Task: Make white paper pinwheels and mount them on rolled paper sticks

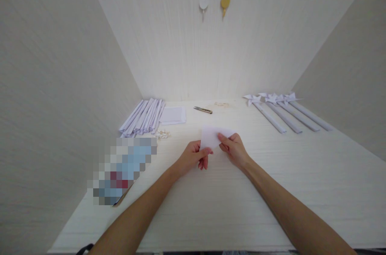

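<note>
"Paper sheet [210, 136]: where do we locate it?"

"We locate it over the middle of the white table [196, 211], between both hands. We cannot tell whether its lower edge touches the tabletop."

"How do we read the left hand [193, 154]?"

"We read it as clamped on the sheet's lower left part: the thumb lies across the near face, and the fingers curl behind and below."

"And the right hand [235, 148]?"

"We read it as pinching the sheet's right part, thumb on the near face, fingers bent behind. The two hands stand apart."

"Which items do we list beyond the sheet?"

"We list the snips [203, 110], lying flat with blades to the left. To their left we find a stack of paper squares [173, 115], then a pile of paper rolls [144, 118]. Small pale pieces [163, 134] lie just in front of the stack. Nearer to us, at the left, a pixelated object [129, 166] is unreadable."

"And at the right?"

"We count four paper tubes [284, 117], slanted side by side, with pointed paper heads [252, 100] at their far ends."
</note>
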Demonstrator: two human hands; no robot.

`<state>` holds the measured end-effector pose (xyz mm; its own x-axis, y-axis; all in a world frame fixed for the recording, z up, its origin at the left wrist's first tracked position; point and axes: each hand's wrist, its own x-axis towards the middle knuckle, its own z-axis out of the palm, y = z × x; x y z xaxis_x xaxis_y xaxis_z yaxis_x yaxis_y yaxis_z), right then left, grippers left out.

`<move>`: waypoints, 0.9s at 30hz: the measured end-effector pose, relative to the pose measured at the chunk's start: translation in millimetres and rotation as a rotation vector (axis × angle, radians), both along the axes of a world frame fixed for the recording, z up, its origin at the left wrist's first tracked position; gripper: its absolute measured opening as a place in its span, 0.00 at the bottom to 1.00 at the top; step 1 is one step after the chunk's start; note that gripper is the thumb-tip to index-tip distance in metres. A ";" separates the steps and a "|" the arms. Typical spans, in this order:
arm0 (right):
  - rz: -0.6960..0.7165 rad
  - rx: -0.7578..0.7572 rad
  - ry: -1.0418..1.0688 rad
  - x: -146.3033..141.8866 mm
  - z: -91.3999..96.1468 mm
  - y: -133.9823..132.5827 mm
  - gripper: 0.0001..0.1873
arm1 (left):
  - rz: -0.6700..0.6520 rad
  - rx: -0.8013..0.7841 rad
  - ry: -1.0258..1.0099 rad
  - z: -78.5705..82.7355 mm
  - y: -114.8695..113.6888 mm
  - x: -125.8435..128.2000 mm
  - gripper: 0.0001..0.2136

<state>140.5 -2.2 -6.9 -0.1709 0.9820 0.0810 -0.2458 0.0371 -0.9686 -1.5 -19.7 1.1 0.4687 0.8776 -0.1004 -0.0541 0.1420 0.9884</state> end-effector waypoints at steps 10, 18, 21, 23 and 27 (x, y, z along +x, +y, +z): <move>-0.359 -0.034 0.500 51.0 15.2 20.8 0.26 | 0.047 -0.033 -0.002 -4.5 0.4 -7.9 0.13; 0.059 -0.001 0.011 8.7 -0.7 6.5 0.28 | 0.080 -0.019 0.028 -4.3 3.6 -4.8 0.12; 0.004 -0.071 0.019 6.0 -2.7 5.0 0.25 | 0.031 -0.024 0.062 -5.3 3.4 -4.7 0.13; -0.001 -0.091 0.051 8.1 -1.9 4.9 0.25 | 0.031 -0.017 0.046 -5.0 3.5 -4.9 0.14; 0.072 -0.061 0.055 12.2 -0.3 4.5 0.28 | 0.157 -0.017 -0.077 -2.7 5.4 -6.7 0.16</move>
<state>152.7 2.3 -7.2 -0.2378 0.9708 0.0321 -0.2982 -0.0415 -0.9536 -8.1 -14.3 -1.6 0.3328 0.9392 -0.0851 -0.1527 0.1427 0.9779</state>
